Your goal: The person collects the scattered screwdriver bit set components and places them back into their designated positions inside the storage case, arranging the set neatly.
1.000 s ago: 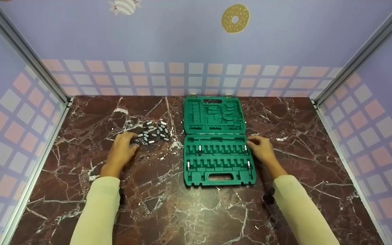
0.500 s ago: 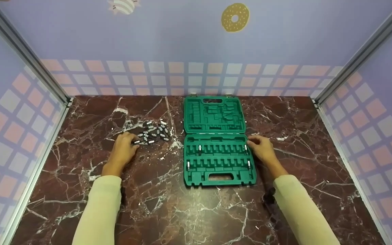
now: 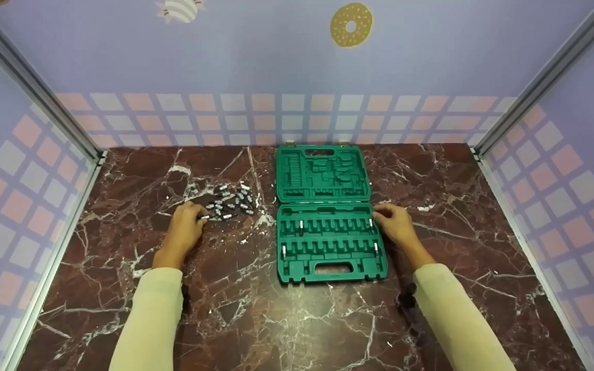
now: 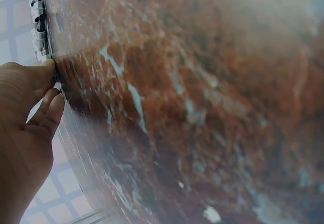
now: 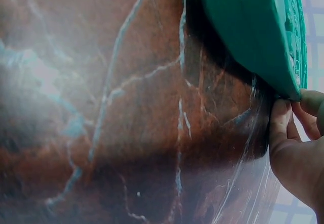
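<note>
My left hand [image 3: 184, 226] is at the near left edge of a loose pile of small silver-and-black bits [image 3: 232, 200]. Its thumb and fingertips pinch one bit [image 3: 204, 217], whose silver end shows. In the left wrist view, the fingers mostly cover the held piece. A green tool case [image 3: 332, 274] lies unfolded, lid to the back. Several bits stand in its slots, two of them at the right side. With thumb and fingers, my right hand [image 3: 396, 224] holds the case's right edge near the hinge. The right wrist view shows that grip at the case's rim [image 5: 291, 90].
Brown marbled tabletop [image 3: 245, 319] lies under everything. White specks are scattered near the pile. A purple wall with pink and white squares [image 3: 292, 121] closes off the back, and side walls [image 3: 13, 180] stand at left and right.
The left fingers have closed on a bit and drawn it slightly away from the pile toward me. The right hand stays at the case edge. The head view has shifted a little.
</note>
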